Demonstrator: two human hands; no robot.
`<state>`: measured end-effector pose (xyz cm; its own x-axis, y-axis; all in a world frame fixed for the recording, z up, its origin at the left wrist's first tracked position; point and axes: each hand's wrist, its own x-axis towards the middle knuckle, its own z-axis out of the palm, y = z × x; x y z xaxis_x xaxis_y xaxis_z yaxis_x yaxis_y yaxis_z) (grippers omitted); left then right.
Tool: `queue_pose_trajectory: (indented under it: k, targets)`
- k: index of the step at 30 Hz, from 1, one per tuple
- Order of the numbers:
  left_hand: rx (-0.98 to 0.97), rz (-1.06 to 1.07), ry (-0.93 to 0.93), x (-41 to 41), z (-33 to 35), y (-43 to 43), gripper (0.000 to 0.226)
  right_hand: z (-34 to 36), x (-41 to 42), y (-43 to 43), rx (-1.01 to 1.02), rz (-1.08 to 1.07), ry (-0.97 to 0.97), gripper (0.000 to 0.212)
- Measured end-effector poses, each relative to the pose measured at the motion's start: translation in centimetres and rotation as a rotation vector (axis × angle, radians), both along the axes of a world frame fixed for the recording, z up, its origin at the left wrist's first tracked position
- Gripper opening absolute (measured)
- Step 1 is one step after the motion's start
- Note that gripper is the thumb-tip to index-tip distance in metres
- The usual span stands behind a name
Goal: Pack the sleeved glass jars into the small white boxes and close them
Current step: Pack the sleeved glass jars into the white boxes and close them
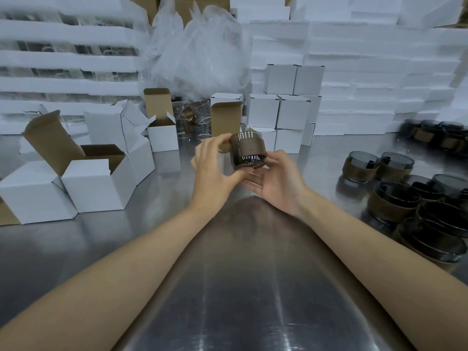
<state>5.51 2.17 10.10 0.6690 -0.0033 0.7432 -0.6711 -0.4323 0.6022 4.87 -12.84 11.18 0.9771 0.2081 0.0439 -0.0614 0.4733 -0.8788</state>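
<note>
1. A shiny steel table (243, 287) fills the foreground, and its surface mirrors the light in pale streaks.
2. Above its middle, a dark sleeved jar (248, 150) is held in the air between both hands, clear of the table.
3. The left hand (215, 165) has its grip clenched on the jar, fingertips at the rim and thumb low on the side.
4. The right hand (276, 178) cradles the jar's base from below, its grip also grasping it.
5. An open white box (98, 186) stands to the left, flaps up, among other open ones.
6. Closed white boxes (286, 110) are stacked behind the jar.
7. A batch of waiting jars (395, 198) crowds the table's right edge.
8. White foam slabs (379, 72) wall the back, with a plastic wrap heap (200, 51) between them.
</note>
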Motion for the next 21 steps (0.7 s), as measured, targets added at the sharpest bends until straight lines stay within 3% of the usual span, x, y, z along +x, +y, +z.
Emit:
queue_pose_trajectory:
  k: [7,15,21]
  targets:
    - [0.099,0.015,-0.073,-0.04,0.17,0.05,0.066,0.02,0.04,0.12,-0.047,-0.033,0.07,0.037]
    - [0.079,-0.027,-0.017,-0.51,0.28,-0.06,0.063,-0.35,0.36,-0.35,0.052,-0.07,-0.019,0.025]
    - [0.114,-0.063,0.033,-0.43,0.43,0.04,0.056,-0.36,0.51,-0.62,0.164,-0.058,0.141,0.034]
